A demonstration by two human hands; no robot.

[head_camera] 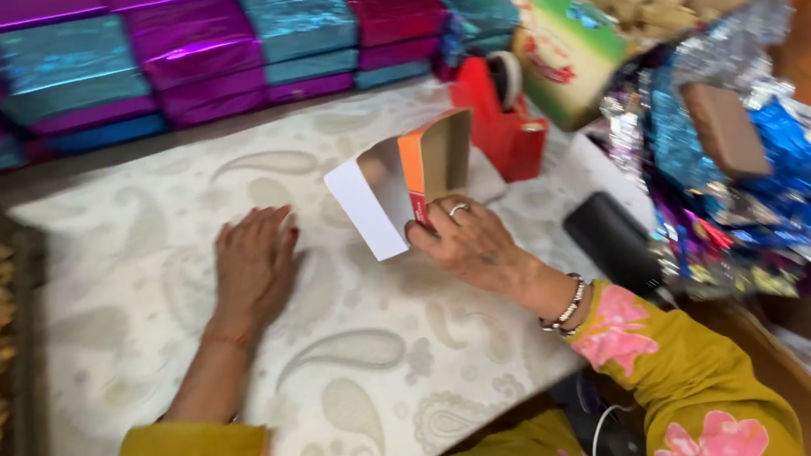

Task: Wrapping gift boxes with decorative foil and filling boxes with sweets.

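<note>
Nearest the camera are the mustard-yellow sleeves with pink flowers, and from them the two hands reach forward. The right hand, ringed and with a beaded bracelet at the wrist, is closed on the lower corner of a small open carton, orange outside and brown inside, held tilted above the counter. The left hand lies flat and open on the paisley cloth, holding nothing.

The grip is at one corner only, so the carton could twist or its white flap could crease. Just behind it stands a red tape dispenser, close enough to be knocked. Loose foil wrappers at the right could slide onto the work. Wrapped purple and teal boxes are stacked along the back.
</note>
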